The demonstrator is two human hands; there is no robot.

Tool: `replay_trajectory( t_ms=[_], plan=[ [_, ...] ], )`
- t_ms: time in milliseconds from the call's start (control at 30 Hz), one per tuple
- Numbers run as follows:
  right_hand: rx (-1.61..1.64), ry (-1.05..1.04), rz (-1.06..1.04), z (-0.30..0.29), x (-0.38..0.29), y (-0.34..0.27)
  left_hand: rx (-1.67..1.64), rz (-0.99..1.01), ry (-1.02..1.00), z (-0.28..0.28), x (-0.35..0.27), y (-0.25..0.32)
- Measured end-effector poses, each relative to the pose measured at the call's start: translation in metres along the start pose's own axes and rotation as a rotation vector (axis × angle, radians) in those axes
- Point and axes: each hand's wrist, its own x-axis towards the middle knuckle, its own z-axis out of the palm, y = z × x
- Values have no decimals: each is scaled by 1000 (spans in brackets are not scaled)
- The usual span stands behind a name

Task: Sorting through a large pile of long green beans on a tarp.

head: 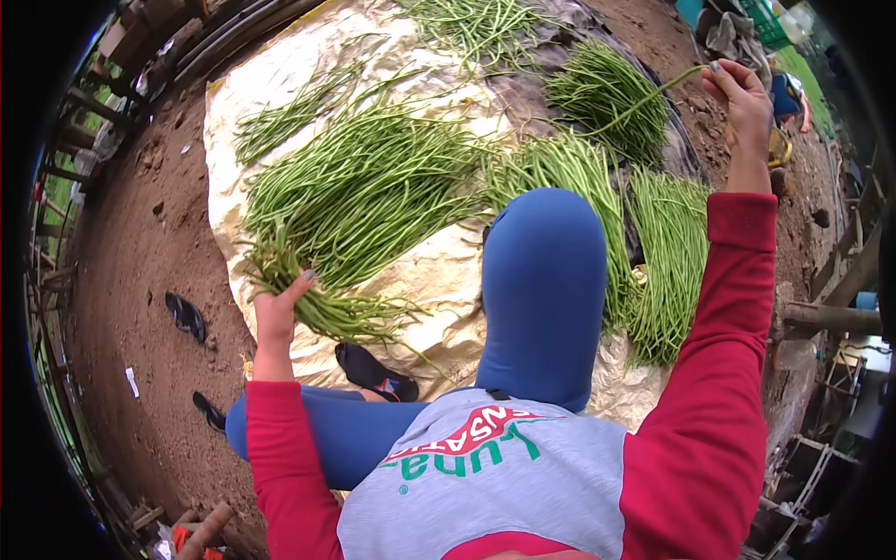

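My left hand point(281, 302) is closed around a bundle of long green beans point(350, 316), low at the left side of a pale sheet point(427, 276). Just beyond it lies a wide heap of long beans point(371, 185). Out to the upper right, my right hand point(740, 94) pinches the end of a single long bean point(647, 101), which slants down over a thick pile point(609, 91). More beans lie in a pile point(560, 175) past my raised knee point(544, 245), with another pile point(668, 266) to its right.
Thin beans point(301, 115) lie at the sheet's left, and loose ones point(483, 28) at the far end. A dark sheet point(521, 94) lies under the right piles. Flip-flops point(185, 316) rest on the bare soil point(133, 280). A wooden post point(833, 318) juts in at right.
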Motion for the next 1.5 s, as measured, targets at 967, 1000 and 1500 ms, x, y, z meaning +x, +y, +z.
replay_trajectory(
  t_ms=[967, 1000, 1500],
  plan=[
    [743, -1368, 606, 357, -340, -6, -598, 61, -154, 36, 1, 47],
    [723, -1360, 612, 357, -345, -4, -495, 67, -167, 34, 2, 40],
    [330, -1468, 416, 359, -383, 8, -665, -176, -319, -14, -11, 3]
  ],
)
